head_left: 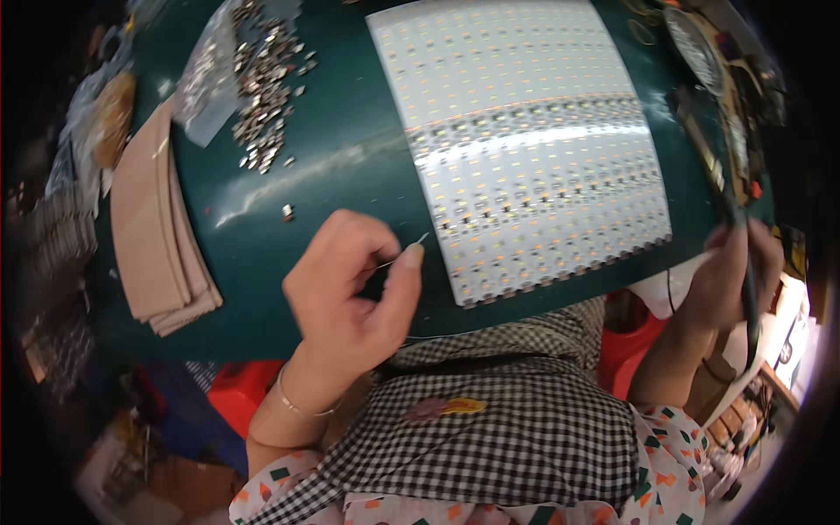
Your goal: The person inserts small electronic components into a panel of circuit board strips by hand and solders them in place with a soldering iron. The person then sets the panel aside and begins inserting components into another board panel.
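Note:
My left hand is closed in a pinch on a thin silvery solder wire, whose end sticks out past the fingertips. Just right of it lies a white sheet of LED circuit boards, covered with rows of small yellowish and dark parts. The wire's end is near the sheet's left edge, apart from it. At the right edge of the table, my right hand is wrapped around a soldering iron with a dark handle and cable. Its metal shaft points up and away, off the sheet.
Small metal connectors are heaped at the far left beside a clear plastic bag. One connector lies alone. Brown cardboard strips are stacked on the left of the green table. Clutter lines the right edge; red stools show below.

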`<action>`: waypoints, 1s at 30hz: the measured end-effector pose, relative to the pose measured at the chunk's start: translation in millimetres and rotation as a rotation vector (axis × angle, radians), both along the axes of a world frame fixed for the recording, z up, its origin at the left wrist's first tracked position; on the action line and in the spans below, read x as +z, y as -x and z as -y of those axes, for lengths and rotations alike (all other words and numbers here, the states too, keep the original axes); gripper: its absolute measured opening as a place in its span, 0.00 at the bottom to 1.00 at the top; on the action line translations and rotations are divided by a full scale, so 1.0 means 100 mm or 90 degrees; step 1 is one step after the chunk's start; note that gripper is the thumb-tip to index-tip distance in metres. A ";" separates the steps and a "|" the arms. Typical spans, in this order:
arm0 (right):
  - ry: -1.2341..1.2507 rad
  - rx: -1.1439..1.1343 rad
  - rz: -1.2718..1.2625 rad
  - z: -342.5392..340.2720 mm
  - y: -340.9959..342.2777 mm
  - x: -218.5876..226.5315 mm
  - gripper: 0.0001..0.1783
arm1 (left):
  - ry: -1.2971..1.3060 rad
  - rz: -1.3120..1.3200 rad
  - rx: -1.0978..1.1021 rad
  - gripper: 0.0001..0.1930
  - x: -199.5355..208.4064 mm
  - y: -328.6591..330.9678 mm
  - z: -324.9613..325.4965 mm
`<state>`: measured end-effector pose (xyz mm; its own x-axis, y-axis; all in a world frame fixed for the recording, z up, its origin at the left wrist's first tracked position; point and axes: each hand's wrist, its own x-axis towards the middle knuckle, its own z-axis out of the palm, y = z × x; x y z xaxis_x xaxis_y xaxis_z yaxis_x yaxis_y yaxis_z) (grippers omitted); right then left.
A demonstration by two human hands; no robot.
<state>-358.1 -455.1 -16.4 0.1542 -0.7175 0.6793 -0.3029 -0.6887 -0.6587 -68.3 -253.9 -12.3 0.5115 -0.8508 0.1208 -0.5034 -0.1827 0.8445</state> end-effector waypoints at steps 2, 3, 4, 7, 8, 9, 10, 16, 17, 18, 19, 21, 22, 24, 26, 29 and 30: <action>-0.045 0.168 -0.002 -0.34 -0.18 0.09 0.08 | 0.044 0.001 -0.038 0.07 -0.15 -0.02 -0.01; -0.037 0.217 -0.036 -0.44 -0.24 0.06 0.09 | 0.022 0.006 -0.047 0.08 -0.18 0.00 -0.01; -0.103 0.260 -0.029 -0.56 -0.28 0.04 0.12 | 0.019 0.015 -0.058 0.08 -0.21 0.02 -0.01; -0.184 0.343 -0.094 -0.75 -0.35 -0.03 0.18 | -0.011 0.068 -0.075 0.09 -0.21 0.06 -0.03; -0.164 0.396 -0.138 -0.74 -0.40 -0.02 0.20 | 0.004 0.095 -0.086 0.09 -0.22 0.07 -0.03; -0.131 0.433 -0.132 -0.72 -0.46 -0.04 0.20 | 0.022 0.119 -0.098 0.10 -0.23 0.08 -0.03; -0.172 0.436 -0.148 -0.77 -0.47 -0.02 0.21 | 0.019 0.125 -0.104 0.10 -0.24 0.08 -0.02; -0.219 0.459 -0.228 -0.82 -0.59 0.05 0.25 | 0.010 0.119 -0.144 0.07 -0.24 0.01 0.01; -0.213 0.465 -0.247 -0.82 -0.60 0.05 0.25 | 0.008 0.117 -0.143 0.07 -0.24 0.00 0.00; -0.215 0.465 -0.247 -0.81 -0.60 0.04 0.25 | 0.001 0.106 -0.148 0.07 -0.23 -0.01 0.01; -0.211 0.467 -0.246 -0.81 -0.60 0.03 0.25 | -0.008 0.096 -0.152 0.07 -0.23 -0.01 0.01; -0.208 0.470 -0.245 -0.80 -0.60 0.02 0.25 | -0.007 0.092 -0.151 0.07 -0.22 -0.01 0.02; -0.205 0.476 -0.252 -0.80 -0.61 0.02 0.26 | -0.004 0.089 -0.151 0.06 -0.22 -0.01 0.03; -0.203 0.483 -0.259 -0.79 -0.61 0.01 0.26 | 0.000 0.090 -0.149 0.06 -0.23 -0.01 0.03; -0.198 0.496 -0.253 -0.78 -0.60 -0.01 0.26 | 0.003 0.091 -0.146 0.06 -0.24 0.00 0.03; -0.200 0.509 -0.248 -0.78 -0.60 -0.02 0.27 | 0.003 0.088 -0.142 0.06 -0.23 0.00 0.04; -0.201 0.508 -0.249 -0.79 -0.60 -0.01 0.27 | 0.005 0.084 -0.142 0.06 -0.24 0.00 0.04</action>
<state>-298.4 -376.6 -17.6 0.8554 -0.4433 0.2678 -0.0575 -0.5951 -0.8016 -67.9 -257.9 -36.1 0.2903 -0.9396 0.1814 -0.6369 -0.0483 0.7694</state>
